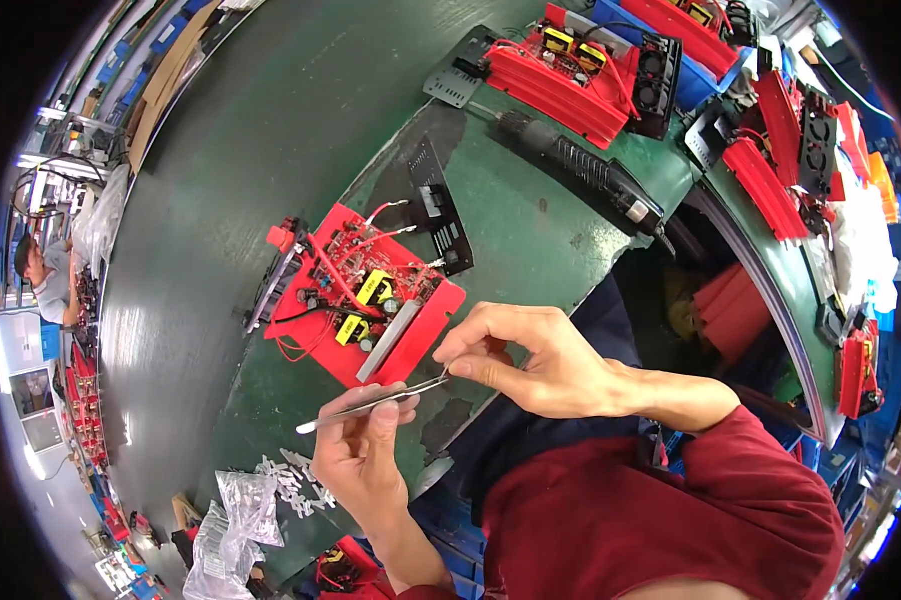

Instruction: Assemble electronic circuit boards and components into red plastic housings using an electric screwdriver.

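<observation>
My left hand (360, 465) grips a pair of metal tweezers (360, 405) between thumb and fingers, their tips toward the right. At those tips my right hand (550, 365) is closed in a pinch, on something too small to make out. Just beyond both hands lies an open red electronic unit (422, 338) with a red circuit board (345, 240), yellow-wrapped transformers (374, 287) and loose wires. A black perforated end panel (448, 225) rests along its right side, with wire ends reaching toward it.
A black heat gun or similar corded tool (580, 165) lies at the far right of the green bench (220, 180). More red units (560, 85) stand behind it. Small white pieces (295, 485) and plastic bags (240, 510) are near left. Another person (55, 280) sits far left.
</observation>
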Motion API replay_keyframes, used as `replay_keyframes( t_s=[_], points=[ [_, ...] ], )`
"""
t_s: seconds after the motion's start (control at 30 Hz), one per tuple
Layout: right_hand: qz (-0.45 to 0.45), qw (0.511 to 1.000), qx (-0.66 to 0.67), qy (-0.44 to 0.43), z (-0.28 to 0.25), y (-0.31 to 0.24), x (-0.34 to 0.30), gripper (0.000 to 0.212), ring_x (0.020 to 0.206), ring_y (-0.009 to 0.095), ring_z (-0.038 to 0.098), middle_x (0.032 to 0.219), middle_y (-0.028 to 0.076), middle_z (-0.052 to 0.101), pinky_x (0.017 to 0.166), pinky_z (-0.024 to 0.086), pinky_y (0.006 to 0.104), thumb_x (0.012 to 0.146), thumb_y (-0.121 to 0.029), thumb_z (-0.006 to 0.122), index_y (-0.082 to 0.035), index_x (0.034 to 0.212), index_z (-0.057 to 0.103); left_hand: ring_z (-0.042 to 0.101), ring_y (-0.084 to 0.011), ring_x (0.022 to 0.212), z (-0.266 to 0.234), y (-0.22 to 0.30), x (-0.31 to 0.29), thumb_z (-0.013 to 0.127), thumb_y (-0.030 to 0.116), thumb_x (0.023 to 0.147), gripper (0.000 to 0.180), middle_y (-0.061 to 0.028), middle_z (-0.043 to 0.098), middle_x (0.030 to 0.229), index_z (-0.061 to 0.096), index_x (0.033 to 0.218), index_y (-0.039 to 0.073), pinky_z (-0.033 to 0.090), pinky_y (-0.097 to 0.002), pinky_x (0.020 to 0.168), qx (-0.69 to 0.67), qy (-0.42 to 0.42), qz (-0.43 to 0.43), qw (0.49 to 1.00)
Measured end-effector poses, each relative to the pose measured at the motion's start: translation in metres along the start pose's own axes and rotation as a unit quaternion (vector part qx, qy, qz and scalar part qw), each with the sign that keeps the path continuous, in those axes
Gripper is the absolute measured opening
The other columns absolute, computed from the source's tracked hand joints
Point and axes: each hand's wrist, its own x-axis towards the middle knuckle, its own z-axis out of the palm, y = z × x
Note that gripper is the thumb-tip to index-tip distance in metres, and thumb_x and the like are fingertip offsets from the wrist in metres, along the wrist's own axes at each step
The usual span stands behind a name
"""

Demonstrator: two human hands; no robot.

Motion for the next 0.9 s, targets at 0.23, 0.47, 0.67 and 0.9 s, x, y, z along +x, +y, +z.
replay_keyframes(
  t_s=[0.23,0.47,0.67,0.9],
  points=[
    [-0.201,0.876,-0.395,0.193,-0.046,0.002,0.007,0.029,0.102,0.032,0.061,0.105,0.010,0.067,0.092,0.048,0.0414,0.080,-0.009,0.079,-0.006,0.106,0.069,0.072,-0.0227,0.083,-0.011,-0.016,0.013,0.063,-0.001,0.095,0.014,-0.0204,0.071,0.098,0.058,0.107,-0.006,0.060,-0.0313,0.074,0.077,0.042,0.081,0.993],
    [-0.075,0.751,-0.608,0.248,-0.132,0.032,-0.004,0.051,0.098,0.031,0.059,0.105,0.013,0.061,0.085,0.050,0.0395,0.085,-0.019,0.075,-0.008,0.132,0.059,0.071,-0.0216,0.086,-0.026,-0.045,0.049,0.063,0.004,0.098,0.014,-0.0172,0.069,0.098,0.059,0.107,-0.006,0.057,-0.0317,0.081,0.235,0.019,0.170,0.957],
    [0.103,0.920,-0.289,0.245,-0.072,0.039,-0.103,0.056,0.098,0.026,0.065,0.108,0.017,0.062,0.084,0.051,0.0360,0.091,-0.026,0.073,-0.001,0.135,0.048,0.069,-0.0207,0.090,-0.005,-0.047,0.059,0.064,0.000,0.096,0.014,-0.0150,0.068,0.099,0.061,0.108,-0.007,0.057,-0.0314,0.081,0.277,-0.005,0.179,0.944],
    [0.200,0.978,-0.020,0.062,-0.001,0.053,-0.146,0.056,0.087,0.034,0.070,0.097,0.022,0.068,0.078,0.055,0.0402,0.089,-0.025,0.073,-0.001,0.133,0.048,0.069,-0.0202,0.092,0.006,-0.038,0.060,0.067,0.008,0.097,0.018,-0.0155,0.071,0.100,0.063,0.107,-0.006,0.056,-0.0309,0.082,0.348,-0.003,0.186,0.919]
  ],
)
